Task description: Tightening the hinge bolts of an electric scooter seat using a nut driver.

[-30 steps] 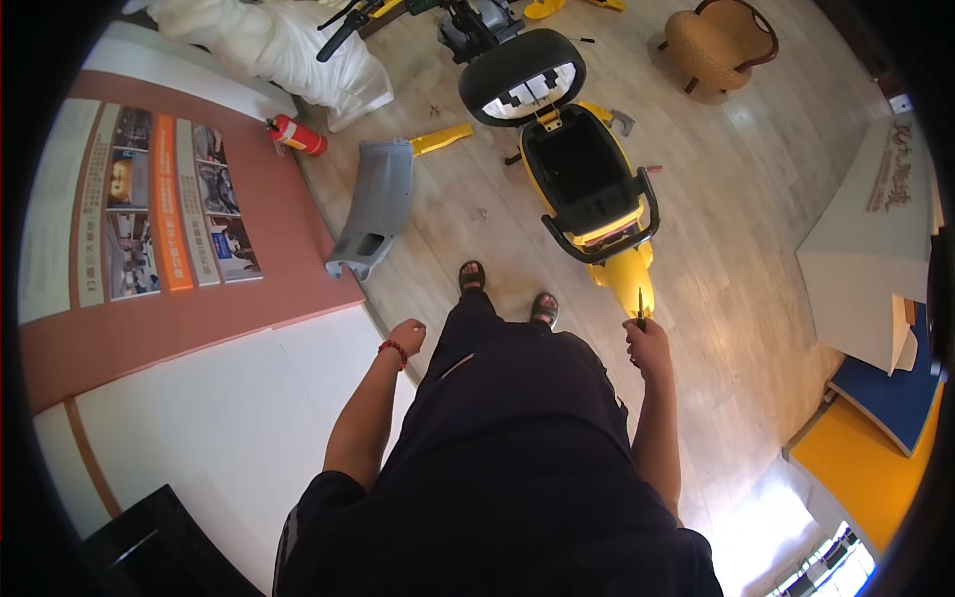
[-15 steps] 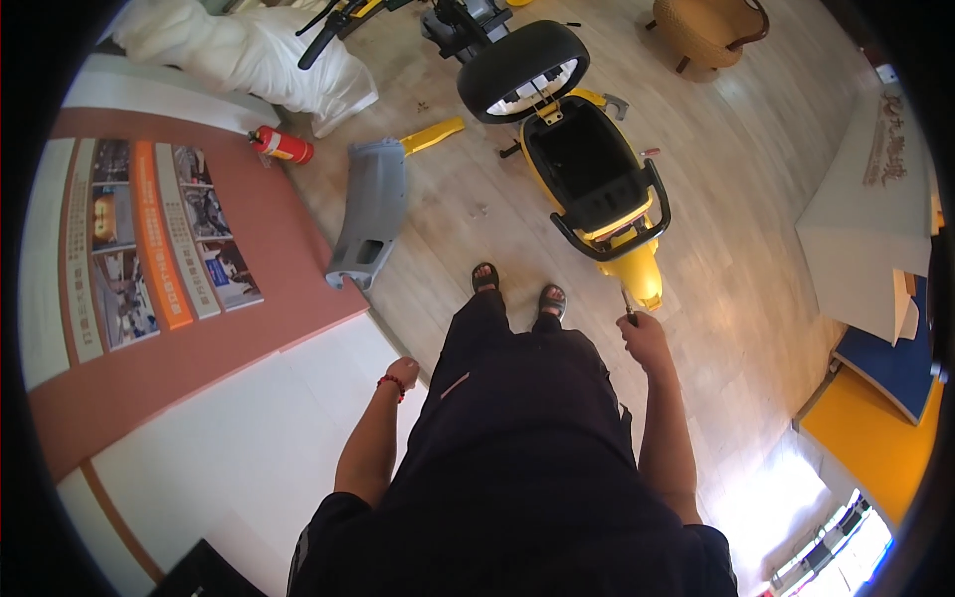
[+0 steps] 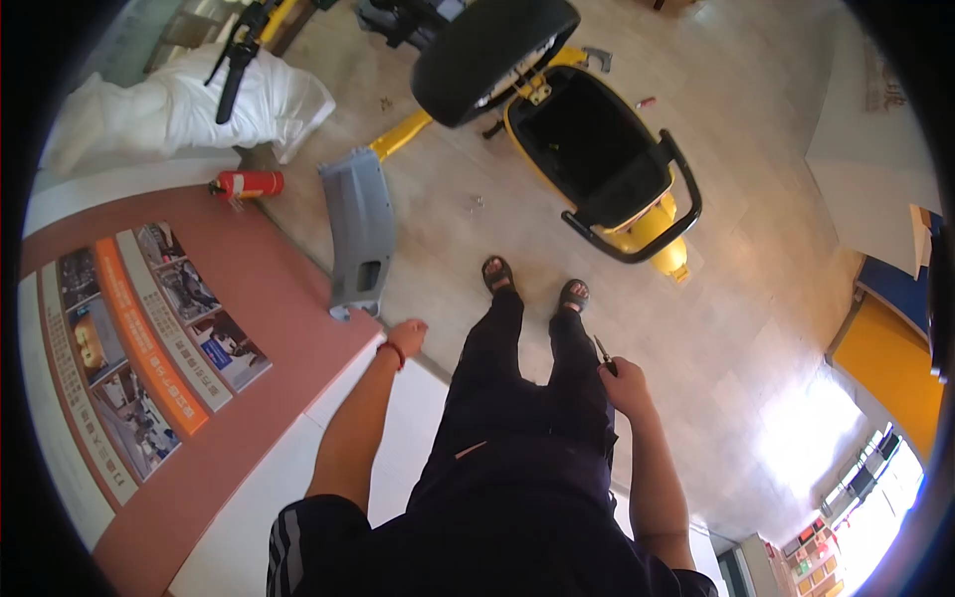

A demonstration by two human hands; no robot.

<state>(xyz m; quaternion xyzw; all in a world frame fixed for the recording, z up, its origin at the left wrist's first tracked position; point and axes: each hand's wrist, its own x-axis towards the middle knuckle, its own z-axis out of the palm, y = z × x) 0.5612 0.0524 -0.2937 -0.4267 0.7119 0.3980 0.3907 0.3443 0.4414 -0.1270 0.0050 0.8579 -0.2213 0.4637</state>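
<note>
My right hand [image 3: 625, 386] is closed around the dark handle of a screwdriver [image 3: 603, 352], its thin metal shaft pointing up and away. Beside the low platform, my left hand [image 3: 406, 335], with a red bead bracelet [image 3: 396, 355] at the wrist, has its fingers curled and nothing visible in them. In front of me stands a yellow scooter, its black seat [image 3: 497, 60] tipped up over an uncovered black storage box [image 3: 587, 139]. A black grab rail [image 3: 637, 244] loops round its yellow tail [image 3: 670, 261]. Neither hand touches the scooter.
A grey body panel [image 3: 360, 224] and a yellow strip [image 3: 402, 133] lie on the floor left of the scooter. A red fire extinguisher [image 3: 249, 184] and white sheeting [image 3: 189, 104] are farther left. The reddish platform [image 3: 288, 298] edges my left side; a yellow board [image 3: 895, 363] is at right.
The view has turned and shifted; the scooter appears farther up and right. My right hand with the screwdriver has moved away from the scooter's tail, back toward my leg. My left arm has swung forward.
</note>
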